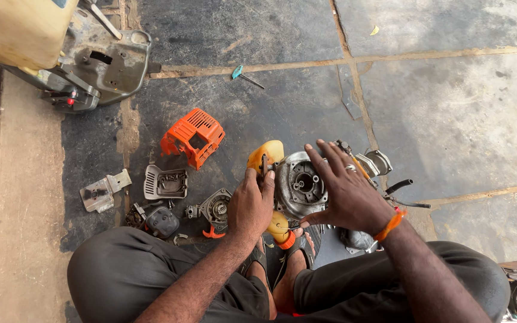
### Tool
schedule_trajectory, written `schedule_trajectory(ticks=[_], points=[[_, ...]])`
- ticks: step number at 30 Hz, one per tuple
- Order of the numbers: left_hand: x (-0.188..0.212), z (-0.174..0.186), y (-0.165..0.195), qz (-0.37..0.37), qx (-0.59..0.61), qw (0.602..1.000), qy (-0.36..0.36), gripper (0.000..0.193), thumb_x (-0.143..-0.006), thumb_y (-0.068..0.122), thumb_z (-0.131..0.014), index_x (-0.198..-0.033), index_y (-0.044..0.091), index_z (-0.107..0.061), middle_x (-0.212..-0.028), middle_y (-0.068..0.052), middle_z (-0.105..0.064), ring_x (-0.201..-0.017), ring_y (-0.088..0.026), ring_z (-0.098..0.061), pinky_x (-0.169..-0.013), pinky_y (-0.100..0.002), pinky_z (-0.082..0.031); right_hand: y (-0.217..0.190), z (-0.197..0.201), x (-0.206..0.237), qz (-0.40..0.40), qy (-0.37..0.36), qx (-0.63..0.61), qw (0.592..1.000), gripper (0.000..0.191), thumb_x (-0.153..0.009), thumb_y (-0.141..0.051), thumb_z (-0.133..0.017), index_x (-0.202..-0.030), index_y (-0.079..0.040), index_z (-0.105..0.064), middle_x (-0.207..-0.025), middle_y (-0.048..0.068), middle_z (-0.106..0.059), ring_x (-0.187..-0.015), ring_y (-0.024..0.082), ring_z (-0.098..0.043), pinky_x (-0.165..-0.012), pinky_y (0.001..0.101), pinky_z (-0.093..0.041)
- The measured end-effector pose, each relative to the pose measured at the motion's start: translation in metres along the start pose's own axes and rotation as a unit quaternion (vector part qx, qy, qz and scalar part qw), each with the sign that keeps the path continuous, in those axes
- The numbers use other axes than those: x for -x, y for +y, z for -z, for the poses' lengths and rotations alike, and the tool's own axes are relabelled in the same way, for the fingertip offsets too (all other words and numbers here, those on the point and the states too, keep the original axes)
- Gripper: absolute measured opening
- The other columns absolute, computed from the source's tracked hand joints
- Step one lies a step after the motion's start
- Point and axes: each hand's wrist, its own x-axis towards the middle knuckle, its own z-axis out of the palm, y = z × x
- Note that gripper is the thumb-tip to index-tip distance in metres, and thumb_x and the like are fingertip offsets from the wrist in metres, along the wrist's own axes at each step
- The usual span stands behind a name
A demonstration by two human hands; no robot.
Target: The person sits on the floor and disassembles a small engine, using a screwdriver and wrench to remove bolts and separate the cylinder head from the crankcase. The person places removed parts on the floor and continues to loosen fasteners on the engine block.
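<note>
A small grey metal engine (pixel 299 185) with a yellow tank (pixel 265 154) stands on the stone floor between my feet. My left hand (pixel 251 203) rests against its left side, fingers at a dark tool or lever by the yellow tank. My right hand (pixel 345 191) lies spread over the engine's right side, fingers apart, an orange band on the wrist. A yellow round part with an orange cap (pixel 281 229) sits just below the engine.
An orange plastic cover (pixel 192 137), a grey grille cover (pixel 166 182), a starter part (pixel 215 209), a black piece (pixel 161 221) and a metal bracket (pixel 100 192) lie at left. A teal-handled tool (pixel 242 74) lies farther off. A large machine base (pixel 100 63) stands top left.
</note>
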Motion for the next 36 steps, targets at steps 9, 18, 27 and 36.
schedule_trajectory(ticks=[9,18,27,36], points=[[-0.005,-0.004,0.004,0.022,-0.003,1.000,-0.009,0.046,-0.107,0.047,-0.040,-0.118,0.004,-0.052,-0.092,-0.013,-0.068,-0.085,-0.025,-0.076,-0.067,-0.040,-0.065,0.003,-0.009,-0.021,0.036,-0.052,-0.005,0.998,0.149,-0.052,-0.058,-0.098,-0.166,-0.020,-0.009,-0.161,0.029,-0.017,-0.148,0.047,-0.027,-0.120,0.0543,-0.032],[-0.017,-0.005,0.000,0.006,-0.031,0.999,-0.030,0.045,-0.107,0.046,-0.038,-0.120,0.005,-0.052,-0.084,-0.012,-0.069,-0.075,-0.022,-0.077,-0.056,-0.036,-0.064,-0.001,-0.009,-0.014,0.022,0.006,0.037,0.999,0.150,-0.050,-0.067,-0.096,-0.165,-0.016,-0.015,-0.155,0.031,-0.030,-0.142,0.050,-0.034,-0.125,0.0560,-0.024],[-0.025,-0.005,-0.016,-0.007,0.037,0.999,-0.024,0.045,-0.108,0.046,-0.038,-0.118,0.004,-0.054,-0.080,-0.008,-0.070,-0.068,-0.021,-0.075,-0.053,-0.035,-0.062,-0.013,-0.009,-0.012,0.018,0.026,0.053,0.998,0.149,-0.053,-0.080,-0.088,-0.164,-0.015,-0.015,-0.152,0.035,-0.031,-0.141,0.048,-0.034,-0.127,0.0613,-0.014],[-0.017,-0.013,0.000,-0.027,0.011,0.999,-0.013,0.042,-0.108,0.043,-0.041,-0.123,0.006,-0.051,-0.079,-0.011,-0.071,-0.071,-0.027,-0.075,-0.056,-0.040,-0.063,-0.005,-0.016,-0.024,0.072,0.011,0.111,0.991,0.145,-0.053,-0.077,-0.089,-0.165,-0.022,-0.016,-0.162,0.032,-0.026,-0.146,0.052,-0.027,-0.119,0.0609,-0.022]])
